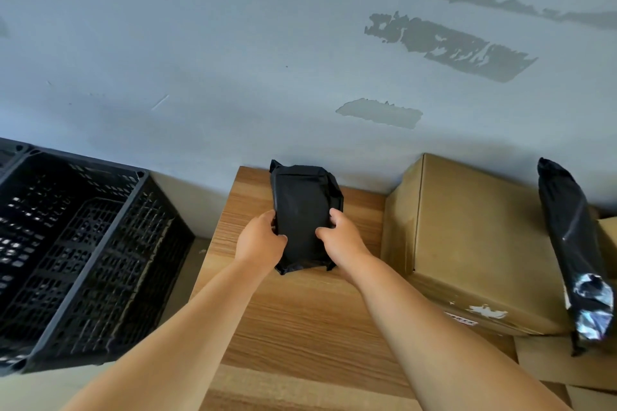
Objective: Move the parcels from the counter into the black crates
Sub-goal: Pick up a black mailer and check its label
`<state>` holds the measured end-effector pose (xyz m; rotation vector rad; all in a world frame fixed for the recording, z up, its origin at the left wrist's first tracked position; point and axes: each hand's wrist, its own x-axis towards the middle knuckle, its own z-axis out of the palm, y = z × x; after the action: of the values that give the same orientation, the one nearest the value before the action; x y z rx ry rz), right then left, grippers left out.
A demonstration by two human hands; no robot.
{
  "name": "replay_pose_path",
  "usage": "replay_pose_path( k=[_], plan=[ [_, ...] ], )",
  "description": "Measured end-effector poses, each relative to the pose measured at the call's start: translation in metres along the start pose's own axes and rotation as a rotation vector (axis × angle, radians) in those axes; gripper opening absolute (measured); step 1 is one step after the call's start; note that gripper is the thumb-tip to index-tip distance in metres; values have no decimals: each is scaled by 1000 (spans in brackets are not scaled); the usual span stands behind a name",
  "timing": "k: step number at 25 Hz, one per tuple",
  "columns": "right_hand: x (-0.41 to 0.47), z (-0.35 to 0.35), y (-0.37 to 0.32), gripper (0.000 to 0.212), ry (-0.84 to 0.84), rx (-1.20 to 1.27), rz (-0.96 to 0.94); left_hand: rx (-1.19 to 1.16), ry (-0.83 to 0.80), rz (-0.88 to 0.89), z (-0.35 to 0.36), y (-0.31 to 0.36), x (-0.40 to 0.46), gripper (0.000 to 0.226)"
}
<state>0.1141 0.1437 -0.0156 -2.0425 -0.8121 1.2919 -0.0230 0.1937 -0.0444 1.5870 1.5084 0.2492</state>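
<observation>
Head view: left hand and right hand grip the black parcel by its sides — slick wrap could slip short of the black crate.

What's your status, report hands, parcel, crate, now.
Left hand and right hand both gripping black parcel on counter. Black crate left, open. Path clear. Cardboard box right, out of way.

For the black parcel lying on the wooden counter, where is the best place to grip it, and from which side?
Grip the black parcel by its two long side edges near the end closest to the person, coming from above and the near side. It lies flat with its length running away toward the wall, and the left hand and right hand already hold it there.
</observation>
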Motion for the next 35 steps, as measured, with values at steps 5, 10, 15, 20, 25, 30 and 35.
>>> replay_pose_path(
  k=[5, 10, 15, 20, 25, 30, 35],
  plan=[
    [-34, -14, -28, 61, 79, -3, -92, -165, 79, 46, -31, 30, -37, 41],
    [-84, -41, -76, 52, 147, 27, -247, -312, 143, 161, -73, 79, -82, 43],
    [-150, -79, -127, 47, 192, 68, -415, -345, 202, 323, -123, 135, -136, 40],
    [-201, -104, -156, 67, 244, 171, -486, -362, 244, 411, -154, 169, -177, 40],
    [-234, -122, -173, 47, 210, 210, -521, -447, 272, 443, -169, 186, -199, 32],
    [-256, -131, -179, 26, 118, 301, -586, -529, 229, 470, -180, 193, -212, 32],
    [-261, -132, -182, 26, 118, 313, -554, -528, 127, 503, -188, 203, -227, 39]
  ],
)
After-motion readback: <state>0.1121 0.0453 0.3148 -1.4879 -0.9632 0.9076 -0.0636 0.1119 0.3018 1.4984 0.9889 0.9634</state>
